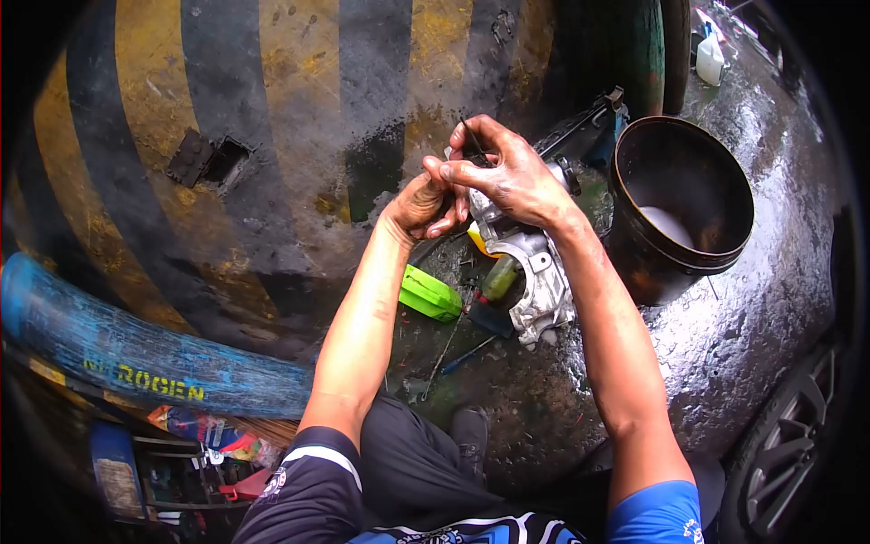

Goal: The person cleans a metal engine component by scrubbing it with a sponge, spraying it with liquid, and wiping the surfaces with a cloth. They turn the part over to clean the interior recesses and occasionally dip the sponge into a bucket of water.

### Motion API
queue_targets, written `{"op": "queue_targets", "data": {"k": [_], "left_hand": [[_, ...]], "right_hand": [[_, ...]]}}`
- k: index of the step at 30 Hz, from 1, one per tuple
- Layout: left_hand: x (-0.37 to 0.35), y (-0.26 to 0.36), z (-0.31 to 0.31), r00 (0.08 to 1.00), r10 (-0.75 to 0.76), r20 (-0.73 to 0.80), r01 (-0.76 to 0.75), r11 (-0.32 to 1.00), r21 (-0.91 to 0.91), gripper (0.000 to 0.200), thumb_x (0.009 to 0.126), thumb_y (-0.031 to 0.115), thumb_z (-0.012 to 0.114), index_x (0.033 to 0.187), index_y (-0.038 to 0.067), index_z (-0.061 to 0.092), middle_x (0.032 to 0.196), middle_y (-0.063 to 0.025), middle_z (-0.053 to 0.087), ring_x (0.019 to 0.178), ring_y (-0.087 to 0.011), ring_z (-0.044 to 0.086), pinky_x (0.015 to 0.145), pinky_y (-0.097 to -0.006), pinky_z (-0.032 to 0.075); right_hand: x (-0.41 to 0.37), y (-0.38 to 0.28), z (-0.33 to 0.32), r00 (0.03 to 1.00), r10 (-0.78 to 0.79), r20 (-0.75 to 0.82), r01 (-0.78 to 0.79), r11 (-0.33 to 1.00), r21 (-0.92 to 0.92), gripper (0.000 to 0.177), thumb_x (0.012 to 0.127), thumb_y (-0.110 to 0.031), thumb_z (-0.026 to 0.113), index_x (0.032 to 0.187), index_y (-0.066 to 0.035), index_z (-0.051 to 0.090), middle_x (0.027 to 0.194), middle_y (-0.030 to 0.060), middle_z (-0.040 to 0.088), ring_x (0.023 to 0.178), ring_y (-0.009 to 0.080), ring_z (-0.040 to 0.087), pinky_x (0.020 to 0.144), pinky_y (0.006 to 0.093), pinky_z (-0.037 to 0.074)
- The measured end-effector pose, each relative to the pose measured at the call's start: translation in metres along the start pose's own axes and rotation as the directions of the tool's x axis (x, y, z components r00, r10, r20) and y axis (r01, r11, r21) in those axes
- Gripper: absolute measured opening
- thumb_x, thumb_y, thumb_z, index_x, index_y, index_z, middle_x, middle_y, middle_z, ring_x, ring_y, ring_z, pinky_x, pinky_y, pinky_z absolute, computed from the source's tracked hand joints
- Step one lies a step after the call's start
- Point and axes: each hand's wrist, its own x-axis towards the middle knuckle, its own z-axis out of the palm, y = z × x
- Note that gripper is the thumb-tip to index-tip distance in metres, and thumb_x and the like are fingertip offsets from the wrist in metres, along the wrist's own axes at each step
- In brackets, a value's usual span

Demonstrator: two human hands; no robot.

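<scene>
Both of my hands meet at the centre, above a silver metal casting [544,281]. My right hand [507,172] has its fingers curled, with a thin dark piece [471,136] held between them and sticking up. My left hand [424,204] is just left of it, fingers bent and pressed together near the right thumb; what they hold, if anything, is too small to make out. Below the hands lies a bright green plastic piece [430,294], with a yellow item [478,239] and a greenish bottle [499,277] beside the casting.
A black bucket [634,263] stands right of the casting. A blue cylinder marked NITROGEN [163,354] lies at the left, above a tool tray [181,471]. A wheel [788,444] is at the lower right; a white jug [710,61] stands at the upper right.
</scene>
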Motion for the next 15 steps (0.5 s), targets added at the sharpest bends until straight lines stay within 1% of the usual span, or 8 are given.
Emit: {"op": "queue_targets", "data": {"k": [2, 5, 8, 11, 14, 15], "left_hand": [[-0.001, 0.004, 0.006, 0.999, -0.01, -0.04, 0.01, 1.0, -0.007, 0.077, 0.086, 0.073, 0.049, 0.08, -0.001, 0.068, 0.067, -0.0092, 0.067, 0.035, -0.0114, 0.051, 0.03, -0.02, 0.035], [0.002, 0.002, 0.016, 0.994, -0.01, -0.11, 0.009, 1.0, -0.003, 0.078, 0.085, 0.073, 0.049, 0.078, -0.001, 0.068, 0.066, -0.0087, 0.067, 0.035, -0.0114, 0.051, 0.03, -0.0203, 0.036], [0.002, -0.001, 0.009, 0.998, 0.0, -0.055, 0.002, 0.999, 0.035, 0.077, 0.086, 0.073, 0.048, 0.078, -0.001, 0.069, 0.065, -0.0084, 0.067, 0.035, -0.0116, 0.051, 0.03, -0.0209, 0.036], [0.001, 0.0, 0.014, 0.997, -0.003, -0.072, 0.004, 1.0, 0.011, 0.078, 0.086, 0.073, 0.047, 0.078, -0.001, 0.07, 0.062, -0.0072, 0.065, 0.034, -0.0117, 0.05, 0.031, -0.0209, 0.036], [0.0, 0.0, 0.014, 0.997, -0.003, -0.079, 0.004, 1.0, 0.016, 0.079, 0.087, 0.074, 0.045, 0.076, 0.0, 0.07, 0.057, -0.0054, 0.063, 0.034, -0.0118, 0.05, 0.032, -0.0205, 0.037], [-0.001, 0.0, 0.013, 0.997, -0.006, -0.076, 0.007, 1.0, 0.018, 0.079, 0.087, 0.074, 0.045, 0.077, -0.001, 0.07, 0.056, -0.0051, 0.062, 0.034, -0.0118, 0.05, 0.033, -0.0203, 0.037]], "right_hand": [[0.0, -0.003, 0.001, 1.0, 0.01, -0.013, -0.01, 1.0, -0.017, 0.059, 0.08, -0.052, 0.08, 0.105, -0.003, 0.059, 0.099, 0.0112, 0.066, 0.098, 0.0195, 0.062, 0.088, 0.0358, 0.049], [-0.002, -0.002, -0.001, 0.999, 0.03, -0.016, -0.03, 0.999, -0.03, 0.059, 0.079, -0.052, 0.08, 0.105, -0.003, 0.058, 0.098, 0.0121, 0.066, 0.096, 0.02, 0.063, 0.087, 0.0367, 0.049], [-0.002, -0.003, -0.002, 0.999, 0.041, -0.019, -0.042, 0.998, -0.037, 0.06, 0.08, -0.052, 0.08, 0.105, -0.002, 0.058, 0.097, 0.0134, 0.067, 0.094, 0.0202, 0.063, 0.086, 0.037, 0.05], [-0.003, -0.004, -0.002, 0.997, 0.073, 0.026, -0.072, 0.997, -0.027, 0.037, 0.087, -0.035, 0.074, 0.106, -0.008, 0.059, 0.1, 0.002, 0.064, 0.1, 0.0149, 0.058, 0.097, 0.0408, 0.041], [-0.003, -0.002, -0.002, 0.997, 0.072, 0.027, -0.071, 0.997, -0.032, 0.034, 0.087, -0.033, 0.073, 0.106, -0.009, 0.059, 0.099, 0.0017, 0.064, 0.098, 0.0143, 0.059, 0.099, 0.0422, 0.04], [-0.003, -0.003, -0.002, 0.997, 0.07, 0.037, -0.07, 0.997, -0.013, 0.032, 0.088, -0.03, 0.073, 0.106, -0.008, 0.059, 0.1, 0.0021, 0.064, 0.098, 0.014, 0.059, 0.098, 0.0413, 0.041]]}}
